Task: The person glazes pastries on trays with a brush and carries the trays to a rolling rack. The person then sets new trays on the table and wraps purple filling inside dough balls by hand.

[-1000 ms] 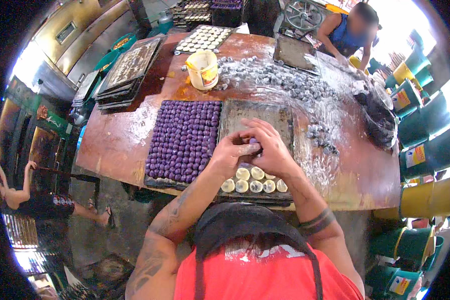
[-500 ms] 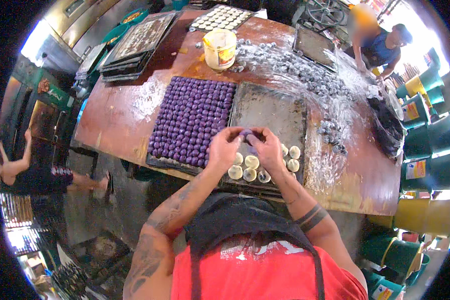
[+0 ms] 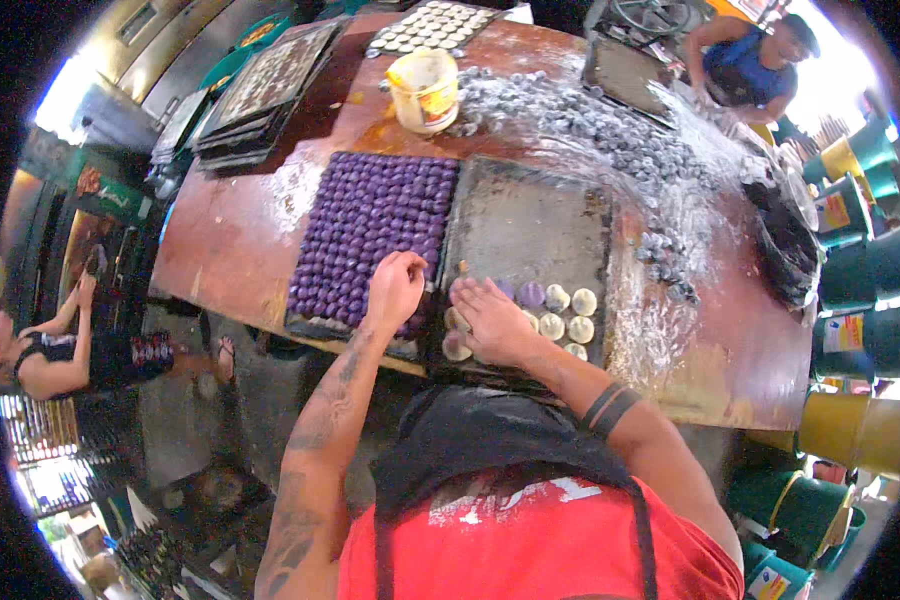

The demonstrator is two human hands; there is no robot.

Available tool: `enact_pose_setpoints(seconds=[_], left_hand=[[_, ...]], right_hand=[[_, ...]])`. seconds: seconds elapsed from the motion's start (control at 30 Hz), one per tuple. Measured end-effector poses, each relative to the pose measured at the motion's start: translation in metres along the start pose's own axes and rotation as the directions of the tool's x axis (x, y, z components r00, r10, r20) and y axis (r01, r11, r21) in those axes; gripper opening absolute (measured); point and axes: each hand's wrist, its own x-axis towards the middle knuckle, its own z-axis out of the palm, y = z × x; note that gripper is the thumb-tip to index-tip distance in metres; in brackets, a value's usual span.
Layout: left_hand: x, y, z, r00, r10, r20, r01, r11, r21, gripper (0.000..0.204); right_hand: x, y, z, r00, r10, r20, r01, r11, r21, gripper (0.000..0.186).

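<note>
1. Holding left hand (image 3: 397,288) with fingers curled in, above the near right part of the purple balls (image 3: 365,215); cannot tell whether pinching anything.
2. Resting right hand (image 3: 492,318) palm down, with fingers out straight, over the near left part of the dark tray (image 3: 530,220); open, gripping nothing, partly covering some pale discs (image 3: 581,328).
3. Just right of the right fingertips, can see two purple discs (image 3: 531,295) side by side, flat, in one row with pale ones.
4. Farther right of the right hand, can see more pale discs near the tray's close edge; beyond the fingers, bare metal.
5. Around and beyond the left hand, can see the purple balls packed in tight rows, left of the dark tray.
6. Straight beyond the balls, can see a bucket (image 3: 425,95) standing upright on the table (image 3: 240,240); past that, a far tray (image 3: 382,45) of pale rounds.
7. Beyond and right of the right hand, can see grey balls (image 3: 650,155) strewn in white powder.
8. Beyond and left of the left hand, can see stacked trays (image 3: 270,85); well left, off the table, a person (image 3: 60,365).
9. Far right of the right hand, can see tubs (image 3: 855,430); beyond the grey balls, a co-worker (image 3: 745,65) at the table.
</note>
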Motion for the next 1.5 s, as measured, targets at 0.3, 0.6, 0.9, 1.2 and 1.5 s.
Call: enact_pose_setpoints(seconds=[0.3,0.6,0.9,1.2,1.5], left_hand=[[0.018,0.04,0.016,0.967,0.22,-0.125,-0.187,0.953,0.238,0.011],[0.023,0.036,0.014,0.999,0.043,0.012,-0.044,0.995,0.085,0.023],[0.023,0.038,-0.008,0.957,0.275,-0.097,-0.265,0.959,0.103,0.021],[0.011,0.101,-0.052,0.82,-0.114,0.561,0.571,0.083,-0.817,0.028],[0.014,0.089,-0.089,0.88,0.127,0.458,0.432,0.187,-0.882,0.025]], right_hand=[[-0.115,0.251,-0.093,0.721,0.65,-0.24,-0.691,0.651,-0.315,0.032],[-0.16,0.239,-0.075,0.531,0.825,-0.194,-0.602,0.528,0.599,0.036],[-0.097,0.077,-0.072,0.501,0.826,0.26,-0.286,-0.126,0.95,0.033],[0.058,-0.057,-0.12,0.836,0.465,-0.289,-0.309,0.836,0.453,0.023],[0.054,-0.074,-0.112,0.845,0.534,-0.03,-0.379,0.637,0.671,0.039]])
